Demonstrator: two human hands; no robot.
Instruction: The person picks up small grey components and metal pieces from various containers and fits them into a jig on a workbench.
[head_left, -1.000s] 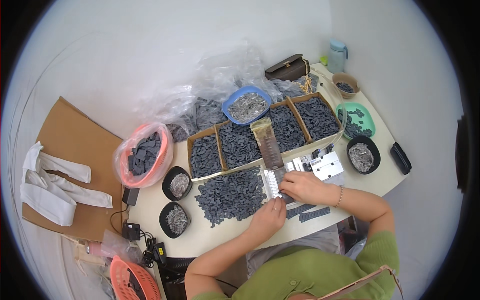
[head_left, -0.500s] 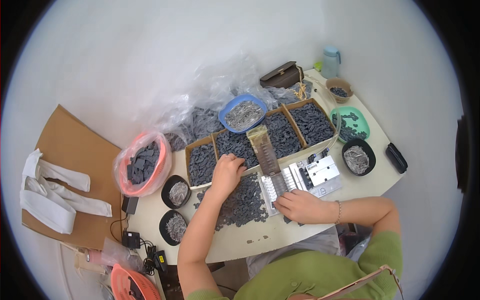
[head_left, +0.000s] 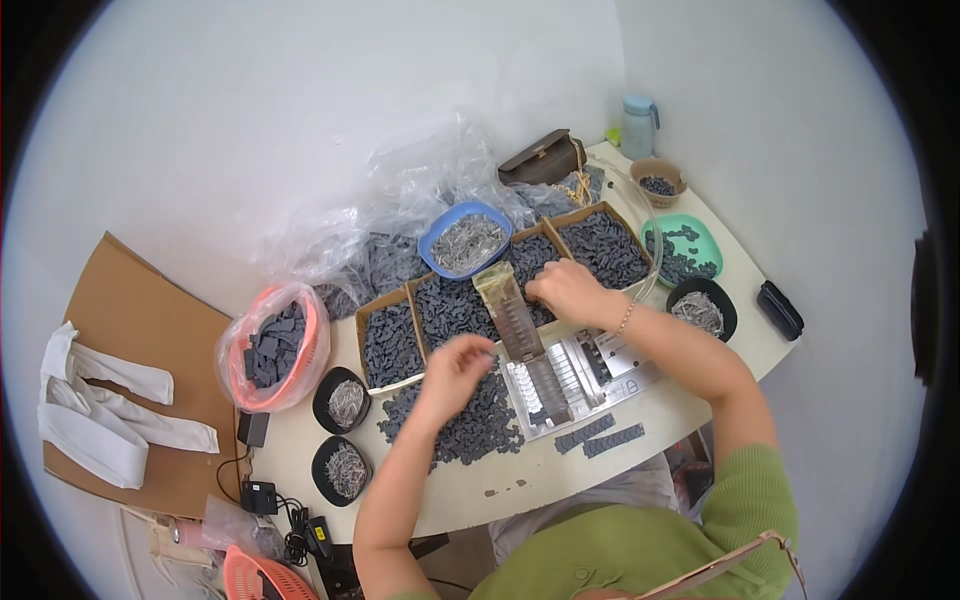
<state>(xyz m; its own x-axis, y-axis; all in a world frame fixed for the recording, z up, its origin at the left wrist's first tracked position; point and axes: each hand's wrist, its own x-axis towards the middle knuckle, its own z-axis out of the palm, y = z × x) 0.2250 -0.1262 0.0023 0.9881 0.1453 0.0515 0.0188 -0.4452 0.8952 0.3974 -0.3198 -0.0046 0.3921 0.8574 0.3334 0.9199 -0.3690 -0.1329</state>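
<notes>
My left hand (head_left: 455,365) hovers with curled fingers over a loose pile of dark grey plastic parts (head_left: 470,430) on the table, and seems to cup some of them. My right hand (head_left: 565,290) reaches into the middle cardboard box of dark parts (head_left: 455,300), its fingers bent down on the parts beside the top of a clear slanted rail (head_left: 508,310). The rail runs down into a metal jig (head_left: 585,375) near the table's front. Two assembled dark strips (head_left: 600,438) lie in front of the jig.
More boxes of parts (head_left: 390,345) (head_left: 605,245), a blue bowl of metal pins (head_left: 465,240), black bowls of springs (head_left: 345,400) (head_left: 345,468) (head_left: 700,310), a green tray (head_left: 700,235), a pink basket (head_left: 270,345), a bottle (head_left: 638,125) and a brown purse (head_left: 545,158) crowd the table. Cardboard (head_left: 130,320) with white cloths (head_left: 90,415) lies left.
My left hand went from the jig up into a box and has come back over the loose pile. My right hand left the jig and moved up to the box by the rail's top.
</notes>
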